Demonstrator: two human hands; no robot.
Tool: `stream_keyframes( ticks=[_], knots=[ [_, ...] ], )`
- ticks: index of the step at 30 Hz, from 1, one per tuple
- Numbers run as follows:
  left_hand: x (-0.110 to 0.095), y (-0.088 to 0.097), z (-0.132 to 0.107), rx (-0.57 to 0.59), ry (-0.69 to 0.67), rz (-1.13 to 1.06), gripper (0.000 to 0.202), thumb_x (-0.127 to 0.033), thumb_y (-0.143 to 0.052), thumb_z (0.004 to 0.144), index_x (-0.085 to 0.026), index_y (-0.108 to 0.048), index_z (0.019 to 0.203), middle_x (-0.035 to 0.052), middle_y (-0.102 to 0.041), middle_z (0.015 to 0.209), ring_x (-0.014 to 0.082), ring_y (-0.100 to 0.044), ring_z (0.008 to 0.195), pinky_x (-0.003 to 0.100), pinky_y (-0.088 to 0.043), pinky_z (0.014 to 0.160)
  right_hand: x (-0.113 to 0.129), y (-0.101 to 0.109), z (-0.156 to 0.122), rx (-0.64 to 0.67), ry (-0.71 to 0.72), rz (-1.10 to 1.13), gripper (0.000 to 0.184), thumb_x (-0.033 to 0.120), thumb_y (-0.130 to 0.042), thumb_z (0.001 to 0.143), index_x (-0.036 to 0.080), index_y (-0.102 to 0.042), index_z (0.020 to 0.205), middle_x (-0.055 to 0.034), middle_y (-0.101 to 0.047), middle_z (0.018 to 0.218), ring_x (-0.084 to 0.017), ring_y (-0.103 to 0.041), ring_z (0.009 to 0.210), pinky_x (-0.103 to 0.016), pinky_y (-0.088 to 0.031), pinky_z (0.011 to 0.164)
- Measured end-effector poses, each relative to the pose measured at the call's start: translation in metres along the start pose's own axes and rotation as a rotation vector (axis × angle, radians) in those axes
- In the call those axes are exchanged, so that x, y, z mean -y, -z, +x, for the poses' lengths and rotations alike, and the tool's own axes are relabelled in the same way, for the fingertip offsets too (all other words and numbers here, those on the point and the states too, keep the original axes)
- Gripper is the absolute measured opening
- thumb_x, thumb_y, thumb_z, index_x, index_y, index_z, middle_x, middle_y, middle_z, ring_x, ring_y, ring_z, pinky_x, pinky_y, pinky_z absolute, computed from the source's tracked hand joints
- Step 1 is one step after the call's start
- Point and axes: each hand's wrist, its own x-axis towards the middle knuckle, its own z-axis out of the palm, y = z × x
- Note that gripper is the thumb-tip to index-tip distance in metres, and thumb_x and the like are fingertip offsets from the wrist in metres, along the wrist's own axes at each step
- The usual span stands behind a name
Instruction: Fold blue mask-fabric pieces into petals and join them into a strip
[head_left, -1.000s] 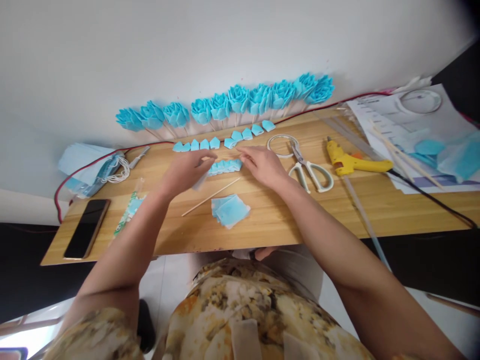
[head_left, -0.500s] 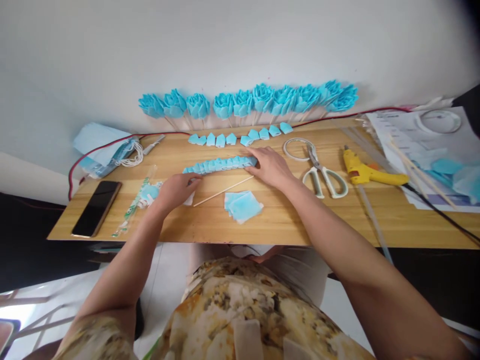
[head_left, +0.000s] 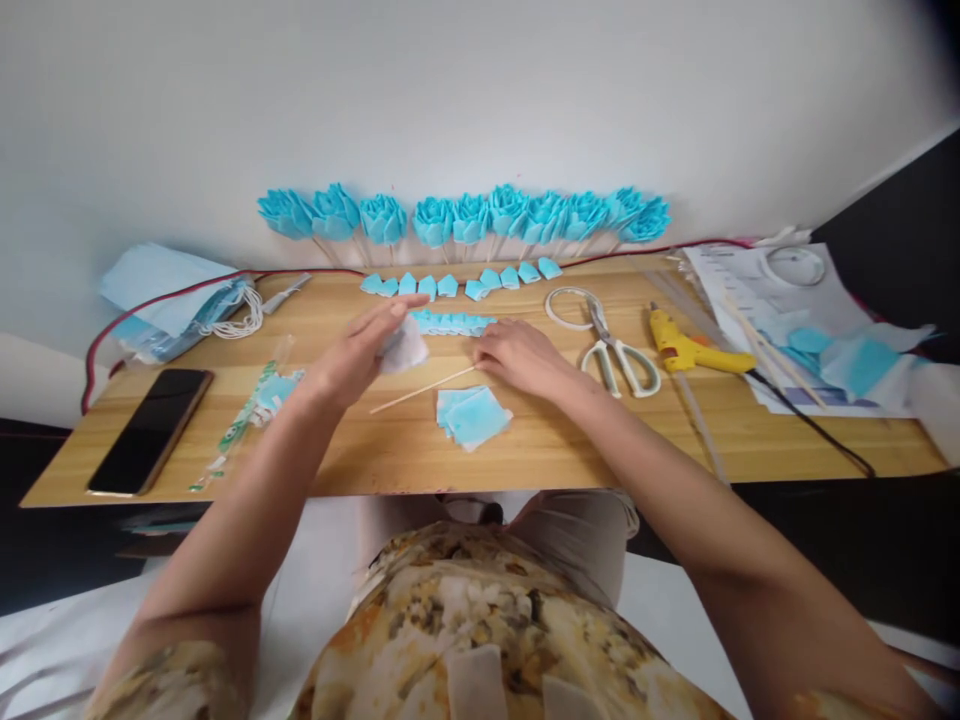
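Observation:
My left hand (head_left: 358, 356) is lifted over the wooden table (head_left: 525, 455) and pinches a small pale folded piece (head_left: 403, 348). Just behind it lies a strip of overlapping light-blue folded petals (head_left: 453, 322). My right hand (head_left: 519, 358) rests palm down at the strip's right end, its fingertips touching the end of a thin wooden skewer (head_left: 420, 390). A small stack of blue squares (head_left: 471, 415) lies in front of my right hand. A row of separate blue petals (head_left: 459, 283) sits further back.
Blue paper roses on sticks (head_left: 465, 215) lean on the wall. Scissors (head_left: 619, 352), a tape ring (head_left: 568, 306) and a yellow glue gun (head_left: 694, 348) lie right. A phone (head_left: 150, 430), a plastic wrapper (head_left: 251, 410) and a stack of face masks (head_left: 176, 300) lie left. Papers (head_left: 810, 320) cover the far right.
My left hand has risen from the table near the wrapper with a pale piece in its fingers and moved back toward the petal strip. My right hand slid slightly toward me onto the skewer's end.

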Motion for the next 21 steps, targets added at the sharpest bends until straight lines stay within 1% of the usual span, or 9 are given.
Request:
stream_keyframes(
  ticks=[3, 5, 7, 9, 11, 12, 15, 18, 21],
  knots=[
    [-0.006, -0.023, 0.014, 0.167, 0.082, -0.348, 0.052, -0.046, -0.061, 0.086, -0.025, -0.064, 0.133, 0.0051, -0.068, 0.089, 0.0169, -0.063, 0.073, 0.027, -0.050, 0.062, 0.007, -0.005, 0.011, -0.028, -0.021, 0.046, 0.013, 0.022, -0.062, 0.092, 0.017, -0.073, 0.087, -0.0110, -0.072, 0.093, -0.026, -0.062, 0.093, -0.035, -0.039, 0.077],
    [-0.007, -0.035, 0.023, 0.196, 0.068, -0.445, 0.056, -0.034, -0.069, 0.078, -0.025, -0.063, 0.133, 0.0042, -0.068, 0.092, 0.0163, -0.063, 0.075, 0.027, -0.050, 0.065, 0.005, -0.003, 0.015, -0.096, -0.106, 0.174, 0.017, 0.026, -0.058, 0.094, 0.017, -0.072, 0.088, -0.0107, -0.072, 0.092, -0.024, -0.063, 0.090, -0.034, -0.041, 0.075],
    [-0.006, -0.045, 0.030, 0.160, 0.045, -0.499, 0.060, -0.026, -0.072, 0.073, -0.023, -0.062, 0.132, 0.0035, -0.069, 0.094, 0.0153, -0.063, 0.076, 0.026, -0.050, 0.066, -0.002, 0.003, 0.014, -0.204, -0.213, 0.445, 0.028, 0.034, -0.050, 0.098, 0.017, -0.070, 0.090, -0.0087, -0.072, 0.090, -0.021, -0.064, 0.085, -0.031, -0.044, 0.073],
    [-0.002, -0.052, 0.034, 0.084, 0.030, -0.544, 0.060, -0.023, -0.073, 0.071, -0.021, -0.062, 0.130, 0.0029, -0.069, 0.095, 0.0145, -0.063, 0.078, 0.026, -0.051, 0.069, -0.007, 0.009, 0.011, -0.287, -0.279, 0.803, 0.042, 0.048, -0.042, 0.100, 0.017, -0.070, 0.095, -0.0068, -0.072, 0.089, -0.019, -0.065, 0.083, -0.030, -0.048, 0.071],
    [0.004, -0.057, 0.034, 0.015, 0.020, -0.557, 0.058, -0.023, -0.074, 0.071, -0.020, -0.062, 0.128, 0.0026, -0.070, 0.097, 0.0148, -0.063, 0.081, 0.027, -0.051, 0.073, -0.009, 0.013, 0.010, -0.302, -0.300, 1.089, 0.052, 0.062, -0.041, 0.097, 0.019, -0.070, 0.098, -0.0062, -0.071, 0.091, -0.018, -0.066, 0.084, -0.028, -0.051, 0.069],
    [0.006, -0.059, 0.033, -0.010, 0.016, -0.539, 0.057, -0.024, -0.074, 0.072, -0.021, -0.063, 0.128, 0.0024, -0.071, 0.097, 0.0153, -0.064, 0.082, 0.028, -0.051, 0.075, -0.007, 0.014, 0.010, -0.289, -0.302, 1.168, 0.054, 0.066, -0.044, 0.094, 0.019, -0.070, 0.098, -0.0058, -0.071, 0.092, -0.018, -0.065, 0.085, -0.028, -0.051, 0.069],
    [0.012, -0.061, 0.030, -0.062, -0.013, -0.421, 0.052, -0.025, -0.074, 0.075, -0.023, -0.064, 0.126, 0.0023, -0.071, 0.096, 0.0173, -0.065, 0.084, 0.029, -0.051, 0.076, 0.001, 0.010, 0.015, -0.304, -0.294, 1.169, 0.044, 0.063, -0.062, 0.086, 0.020, -0.069, 0.088, -0.0020, -0.067, 0.083, -0.016, -0.062, 0.079, -0.027, -0.049, 0.067],
    [0.015, -0.059, 0.029, -0.125, -0.053, -0.365, 0.054, -0.024, -0.076, 0.074, -0.024, -0.064, 0.126, 0.0027, -0.072, 0.099, 0.0185, -0.066, 0.087, 0.030, -0.052, 0.077, 0.008, 0.004, 0.020, -0.456, -0.324, 1.054, 0.032, 0.051, -0.072, 0.080, 0.019, -0.067, 0.079, 0.0017, -0.061, 0.072, -0.013, -0.055, 0.068, -0.026, -0.045, 0.064],
    [0.020, -0.061, 0.030, -0.141, -0.018, -0.457, 0.065, -0.025, -0.078, 0.073, -0.025, -0.058, 0.135, 0.0024, -0.072, 0.095, 0.0175, -0.067, 0.084, 0.031, -0.053, 0.079, 0.007, 0.000, 0.018, -0.605, -0.378, 1.034, 0.030, 0.050, -0.070, 0.081, 0.021, -0.065, 0.077, 0.0021, -0.060, 0.070, -0.013, -0.053, 0.066, -0.026, -0.045, 0.064]
  ],
)
